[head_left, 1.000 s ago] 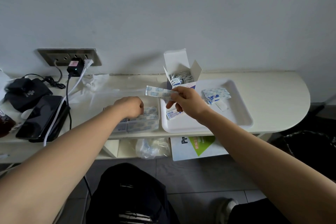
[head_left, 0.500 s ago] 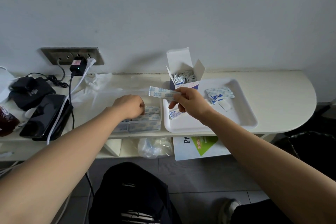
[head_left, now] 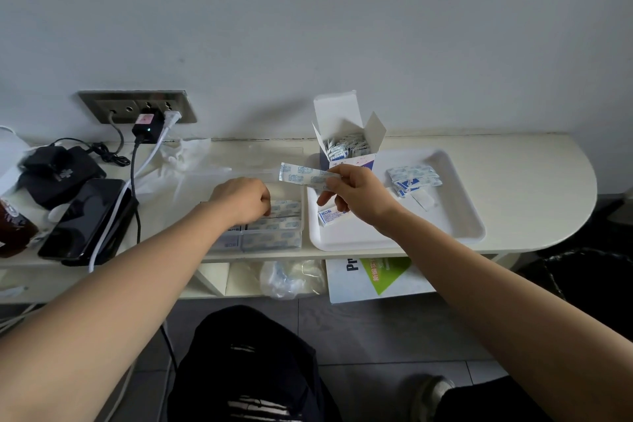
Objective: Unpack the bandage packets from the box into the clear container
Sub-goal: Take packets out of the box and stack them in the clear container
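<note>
My right hand (head_left: pixel 356 195) pinches a long white-and-blue bandage packet (head_left: pixel 301 175) and holds it level above the gap between the clear container (head_left: pixel 274 233) and the white tray (head_left: pixel 445 216). The open bandage box (head_left: pixel 346 147) stands upright at the tray's back left corner, with several packets showing inside. My left hand (head_left: pixel 241 199) lies with curled fingers in the clear container, on the packets stacked there; whether it grips one is hidden. A small pile of packets (head_left: pixel 412 178) and one loose packet (head_left: pixel 330 216) lie on the tray.
At the left lie a black phone (head_left: pixel 85 216), a black pouch (head_left: pixel 58 175) and charger cables plugged into a wall socket (head_left: pixel 137 106). Clear plastic wrap (head_left: pixel 191 161) lies behind the container. Below the shelf sit a plastic bag (head_left: pixel 291 277) and a white-and-green book (head_left: pixel 376 277).
The view has shifted slightly. My right hand still holds the packet in about the same place; my left hand stays in the container.
</note>
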A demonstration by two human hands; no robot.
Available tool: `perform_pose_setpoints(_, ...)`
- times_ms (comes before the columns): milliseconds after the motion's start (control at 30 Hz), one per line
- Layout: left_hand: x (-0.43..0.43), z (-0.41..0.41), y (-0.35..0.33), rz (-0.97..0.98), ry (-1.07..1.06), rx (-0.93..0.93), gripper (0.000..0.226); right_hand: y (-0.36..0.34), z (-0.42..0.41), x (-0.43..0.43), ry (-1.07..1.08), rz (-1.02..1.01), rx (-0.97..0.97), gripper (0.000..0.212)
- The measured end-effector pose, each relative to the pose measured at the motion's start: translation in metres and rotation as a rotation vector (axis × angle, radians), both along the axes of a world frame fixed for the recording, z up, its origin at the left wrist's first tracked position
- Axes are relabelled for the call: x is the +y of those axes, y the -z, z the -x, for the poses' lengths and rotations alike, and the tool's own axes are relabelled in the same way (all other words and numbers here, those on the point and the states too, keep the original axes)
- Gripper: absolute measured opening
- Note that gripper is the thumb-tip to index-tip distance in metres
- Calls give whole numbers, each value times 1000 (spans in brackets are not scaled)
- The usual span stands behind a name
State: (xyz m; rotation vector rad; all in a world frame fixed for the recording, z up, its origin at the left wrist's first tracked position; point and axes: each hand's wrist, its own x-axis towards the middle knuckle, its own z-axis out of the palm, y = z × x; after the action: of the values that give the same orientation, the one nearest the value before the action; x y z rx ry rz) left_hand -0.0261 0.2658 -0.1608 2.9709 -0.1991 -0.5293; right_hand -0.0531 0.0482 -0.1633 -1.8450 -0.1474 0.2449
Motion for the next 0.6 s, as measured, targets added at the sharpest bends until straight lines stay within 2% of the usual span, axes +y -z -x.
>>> perform_pose_setpoints(467, -8, 3, 0, -7, 6, 19, 26, -1, 0, 0, 0, 2, 4, 19)
perform_pose_setpoints(600, 1, 5, -6, 134, -55, -67, 27, -2, -1, 5, -13, 18, 17, 18)
